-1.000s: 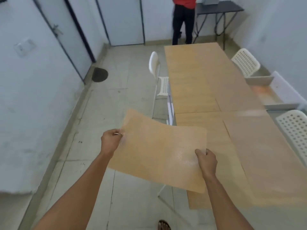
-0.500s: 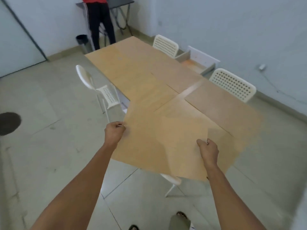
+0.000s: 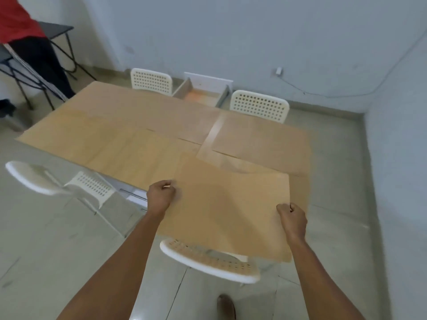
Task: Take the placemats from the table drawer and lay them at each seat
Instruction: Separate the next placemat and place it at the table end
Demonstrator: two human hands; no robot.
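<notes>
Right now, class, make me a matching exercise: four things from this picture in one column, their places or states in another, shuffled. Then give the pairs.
1. placemat
2. drawer
3. left hand
4. near chair

a. pulled open at the table's far side
b. gripping the mat's left edge
c. held in both hands
d. partly under the held mat

Pairs: 1-c, 2-a, 3-b, 4-d

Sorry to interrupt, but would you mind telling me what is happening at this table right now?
A person is setting out placemats. Both hands, the left hand and the right hand, grip a thin tan rectangular placemat by its side edges, holding it over the near end of the long wooden table, above a white perforated plastic chair. Another tan placemat already lies at the far seat. The table drawer stands open.
</notes>
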